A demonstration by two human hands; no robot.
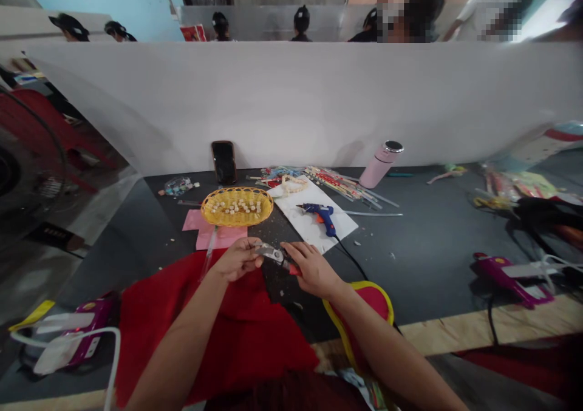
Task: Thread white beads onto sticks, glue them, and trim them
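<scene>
My right hand (314,269) is wrapped round the red handles of small pliers (273,254), whose metal head points left. At the tip of the pliers, my left hand (239,259) pinches something too small to make out. Just behind my left hand, a yellow woven basket (237,218) holds several small pale pieces. A blue glue gun (323,215) lies on a white sheet (300,213) behind my right hand. Beneath my left hand, a red cloth (228,332) covers the near part of the dark table (423,235).
A phone (224,162) and a pink bottle (380,165) stand by the white partition (282,107). Bundled sticks (341,183) lie behind the sheet. Purple devices with cables sit at left (86,332) and right (514,280). People are visible beyond the partition.
</scene>
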